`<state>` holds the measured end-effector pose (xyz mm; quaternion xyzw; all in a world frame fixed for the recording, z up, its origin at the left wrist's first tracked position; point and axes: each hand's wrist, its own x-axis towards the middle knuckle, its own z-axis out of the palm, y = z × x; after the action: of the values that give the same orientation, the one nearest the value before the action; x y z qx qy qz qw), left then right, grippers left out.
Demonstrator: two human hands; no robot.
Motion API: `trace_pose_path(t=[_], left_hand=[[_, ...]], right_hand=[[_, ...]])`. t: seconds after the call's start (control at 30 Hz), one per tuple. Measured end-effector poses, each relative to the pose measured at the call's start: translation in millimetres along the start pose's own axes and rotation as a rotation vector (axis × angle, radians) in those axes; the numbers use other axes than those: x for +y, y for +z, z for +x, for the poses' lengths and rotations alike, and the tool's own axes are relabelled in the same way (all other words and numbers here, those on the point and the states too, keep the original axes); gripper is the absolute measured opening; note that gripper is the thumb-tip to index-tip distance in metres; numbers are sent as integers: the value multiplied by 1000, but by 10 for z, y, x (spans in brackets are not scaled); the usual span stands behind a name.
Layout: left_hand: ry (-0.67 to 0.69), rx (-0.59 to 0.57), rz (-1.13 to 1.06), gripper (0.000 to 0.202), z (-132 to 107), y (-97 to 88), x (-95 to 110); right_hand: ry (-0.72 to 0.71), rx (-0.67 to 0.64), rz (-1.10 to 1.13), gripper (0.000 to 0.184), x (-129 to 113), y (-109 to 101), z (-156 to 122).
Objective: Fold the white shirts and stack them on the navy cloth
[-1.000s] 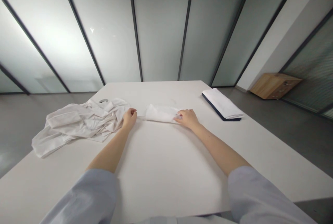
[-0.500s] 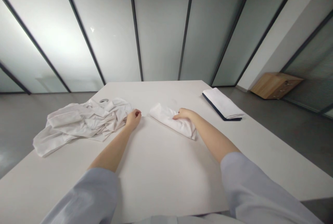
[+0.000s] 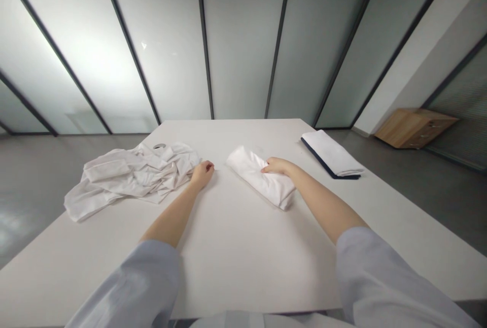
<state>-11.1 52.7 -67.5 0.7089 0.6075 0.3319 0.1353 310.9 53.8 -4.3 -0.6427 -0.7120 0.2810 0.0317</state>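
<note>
A folded bundle of white cloth [image 3: 258, 175], wrinkled near its right end, is gripped along its far edge by my right hand [image 3: 279, 166]. The thumb presses on top of the cloth. It sits slantwise at mid-table, its right end seeming slightly raised. To the left, my left hand [image 3: 203, 173] rests on the table with fingers curled and nothing visible in them. Beside that hand, close to the wrist, lies a crumpled heap of white cloth [image 3: 133, 173].
On the right edge of the white table [image 3: 243, 257] lies a neatly folded white cloth [image 3: 333, 153] over a dark navy one [image 3: 323, 160]. A round grey table fitting [image 3: 159, 145] shows behind the heap. A wooden cabinet [image 3: 411, 128] stands on the floor at right.
The view has shifted slightly, so everything appears farther right. My right hand keeps its grip, and the folded cloth looks a little more lifted and plumper. My left hand stays curled.
</note>
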Motion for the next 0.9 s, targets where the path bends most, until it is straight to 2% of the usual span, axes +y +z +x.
trace_pose_path(t=[0.17, 0.23, 0.37, 0.53, 0.6, 0.7, 0.9], left_hand=[[37, -42, 84, 23, -22, 16, 54], [68, -68, 133, 24, -37, 23, 80], [109, -96, 175, 27, -45, 19, 96], [67, -109, 150, 33, -17, -6, 77], [55, -114, 143, 34, -16, -14, 83], [51, -124, 136, 34, -30, -22, 107], [40, -109, 103, 34, -47, -29, 138]], right_hand=[[99, -37, 30, 38, 324, -158, -19], [177, 8, -55, 37, 433, -235, -35], [272, 146, -294, 34, 590, -341, -108], [347, 479, -409, 37, 831, -365, -296], [370, 555, -418, 38, 940, -422, -386], [409, 667, -404, 42, 1110, -648, -524], [456, 867, -375, 43, 1525, -1381, -668]])
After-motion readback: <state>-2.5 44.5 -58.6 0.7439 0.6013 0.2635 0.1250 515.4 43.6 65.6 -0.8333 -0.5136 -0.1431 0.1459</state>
